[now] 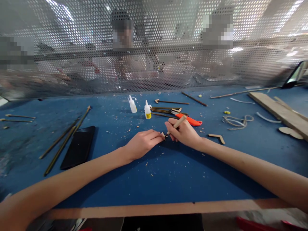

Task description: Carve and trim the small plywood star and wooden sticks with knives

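Note:
Fingertips of my left hand point(141, 143) pinch a small pale wooden piece point(163, 135) down on the blue tabletop point(168, 179). My right hand point(185, 134) grips a carving tool with a light wooden handle point(179, 122), held like a pen. Its dark tip meets or nearly meets the piece; the exact contact is too small to make out. Just beyond the right hand lies an orange-handled cutter point(190, 120) beside several thin brown sticks point(166, 109). An L-shaped wooden piece point(217, 138) rests near my right forearm.
Two white glue bottles point(132, 105) stand past my hands. On the left are a black phone point(79, 147) and long sticks point(63, 147). A wooden board point(276, 110) and coiled string point(237, 122) lie right. Behind a perforated metal screen point(158, 75), people sit. Shavings dot the table.

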### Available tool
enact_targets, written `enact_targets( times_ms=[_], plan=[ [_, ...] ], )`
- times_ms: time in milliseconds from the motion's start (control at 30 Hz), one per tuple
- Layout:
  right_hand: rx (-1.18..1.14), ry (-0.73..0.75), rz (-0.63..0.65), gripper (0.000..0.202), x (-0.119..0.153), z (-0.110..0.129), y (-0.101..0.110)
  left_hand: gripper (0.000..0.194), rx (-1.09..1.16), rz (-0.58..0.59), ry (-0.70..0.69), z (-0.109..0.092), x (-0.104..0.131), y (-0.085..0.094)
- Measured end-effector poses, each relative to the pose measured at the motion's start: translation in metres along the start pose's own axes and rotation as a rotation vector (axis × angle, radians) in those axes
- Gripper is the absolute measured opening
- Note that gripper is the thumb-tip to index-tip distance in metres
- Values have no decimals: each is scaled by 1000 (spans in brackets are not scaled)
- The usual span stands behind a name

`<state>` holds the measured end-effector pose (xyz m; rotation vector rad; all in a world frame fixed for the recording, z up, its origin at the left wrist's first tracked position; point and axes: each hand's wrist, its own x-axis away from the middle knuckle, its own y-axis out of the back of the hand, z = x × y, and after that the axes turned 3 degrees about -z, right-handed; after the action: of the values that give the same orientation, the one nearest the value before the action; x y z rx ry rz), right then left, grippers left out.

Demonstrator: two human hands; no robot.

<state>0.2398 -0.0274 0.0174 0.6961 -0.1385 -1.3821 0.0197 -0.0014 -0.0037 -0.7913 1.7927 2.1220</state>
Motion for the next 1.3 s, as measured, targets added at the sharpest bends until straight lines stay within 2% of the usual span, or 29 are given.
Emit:
enact_targets(
  times_ms=[233,433,667,1067,1200,1300],
  plan=[
    [-62,-46,20,42,-6,-7,3,29,-136,-18,-107,-5,-6,4],
    [-120,-51,-61,44,-7,-13,0,28,-151,-6,-85,-6,-6,3],
    [-83,-40,-21,42,-6,-13,-3,30,-111,42,-54,-5,-5,5],
    [110,45,149,39,-17,10,4,29,-183,14,-155,-5,-8,3],
    [138,97,151,37,-22,8,0,25,-160,46,-172,-4,-8,3],
    [83,80,153,37,-23,4,-2,26,-143,61,-168,-4,-8,3]
  ],
)
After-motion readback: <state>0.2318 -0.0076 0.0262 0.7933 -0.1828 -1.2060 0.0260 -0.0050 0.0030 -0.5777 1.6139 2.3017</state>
